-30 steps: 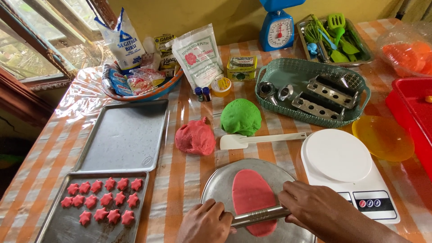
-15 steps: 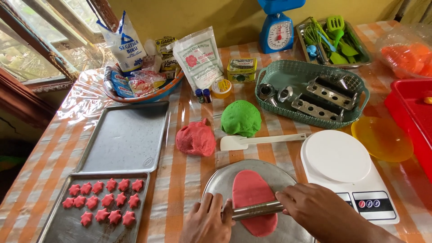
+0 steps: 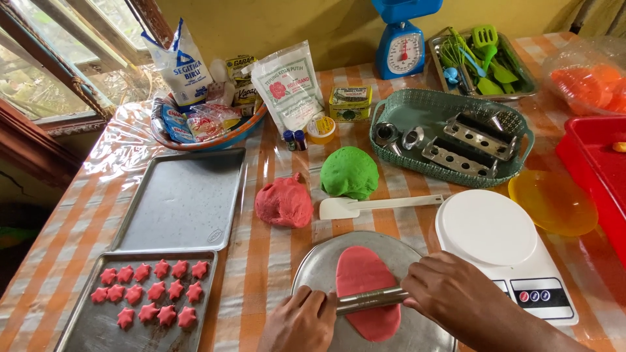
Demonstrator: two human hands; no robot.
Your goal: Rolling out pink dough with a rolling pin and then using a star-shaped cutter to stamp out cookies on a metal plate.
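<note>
A flat oval of red dough [image 3: 365,277] lies on a round metal tray [image 3: 313,270] at the near table edge. A metal rolling pin [image 3: 372,301] rests across the dough. My left hand [image 3: 301,322] grips its left end and my right hand [image 3: 450,293] grips its right end. Beyond the tray sit a lump of red dough [image 3: 284,202], a ball of green dough [image 3: 350,172] and a white spatula [image 3: 378,205].
A baking sheet [image 3: 98,326] with several red star shapes sits at near left, a bare baking sheet [image 3: 186,199] behind it. A white digital scale [image 3: 495,241], yellow plate [image 3: 551,202], green basket of metal moulds [image 3: 450,137], red bin [image 3: 596,169], blue scale [image 3: 404,42] and a bowl of ingredient bags [image 3: 202,117] surround the work area.
Both hands have pushed the rolling pin slightly away from me over the red dough, and the view has shifted a little.
</note>
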